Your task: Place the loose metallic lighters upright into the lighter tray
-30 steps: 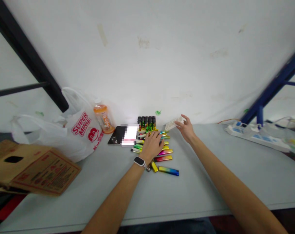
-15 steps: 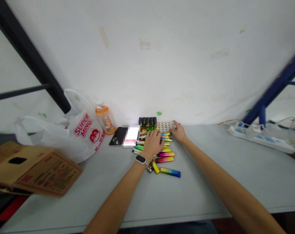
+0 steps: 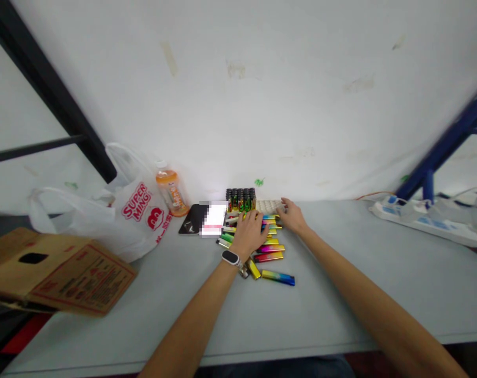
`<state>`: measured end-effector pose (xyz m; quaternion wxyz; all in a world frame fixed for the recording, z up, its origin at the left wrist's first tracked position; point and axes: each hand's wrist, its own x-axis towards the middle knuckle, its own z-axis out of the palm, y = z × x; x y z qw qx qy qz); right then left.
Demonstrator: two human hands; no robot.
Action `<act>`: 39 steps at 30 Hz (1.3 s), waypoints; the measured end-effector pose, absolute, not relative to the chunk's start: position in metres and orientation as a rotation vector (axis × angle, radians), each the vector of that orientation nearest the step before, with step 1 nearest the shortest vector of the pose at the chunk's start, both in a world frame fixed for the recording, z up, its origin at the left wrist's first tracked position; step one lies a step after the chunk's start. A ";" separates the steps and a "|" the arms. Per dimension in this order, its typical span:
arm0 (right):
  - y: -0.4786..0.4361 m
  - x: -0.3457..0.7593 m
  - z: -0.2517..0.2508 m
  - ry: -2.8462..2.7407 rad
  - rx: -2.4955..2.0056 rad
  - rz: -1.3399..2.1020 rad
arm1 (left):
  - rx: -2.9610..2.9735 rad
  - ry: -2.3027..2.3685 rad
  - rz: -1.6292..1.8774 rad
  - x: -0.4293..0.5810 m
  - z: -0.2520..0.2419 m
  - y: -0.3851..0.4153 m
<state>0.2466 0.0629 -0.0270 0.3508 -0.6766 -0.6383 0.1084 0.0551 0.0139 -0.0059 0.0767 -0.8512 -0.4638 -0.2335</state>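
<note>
Several colourful lighters (image 3: 278, 277) lie loosely on the grey table. My left hand (image 3: 249, 231), with a white band at the wrist, rests palm down over part of that pile, fingers spread, covering some lighters. Behind it a block of upright lighters with black tops (image 3: 241, 200) stands against the wall. A pale tray with a grid of holes (image 3: 267, 206) adjoins the block on its right. My right hand (image 3: 292, 216) is at the tray's right end, fingers bent; whether they grip its edge or a small piece is too small to tell.
On the left are a cardboard box (image 3: 81, 278), a white plastic bag (image 3: 131, 226) and an orange bottle (image 3: 172, 193). A dark tablet or folder (image 3: 192, 219) lies left of the lighters. A white power strip (image 3: 423, 220) lies at the right, near a blue post (image 3: 446, 144).
The whole view has shifted slightly. The tray's holes look less distinct, as if it were tilted or turned over. Both hands stay in nearly the same places.
</note>
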 end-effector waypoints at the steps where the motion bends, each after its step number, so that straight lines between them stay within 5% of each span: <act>1: 0.061 0.245 -0.024 -1.679 -1.761 0.255 | -2.546 -1.386 -0.724 0.054 -0.005 0.013; 14: 0.110 0.206 0.013 -2.095 -1.667 0.414 | -2.326 -1.830 -0.877 0.002 0.016 0.009; 39: 0.119 0.211 0.017 -2.298 -1.710 0.344 | -2.572 -1.555 -0.741 0.011 -0.006 0.008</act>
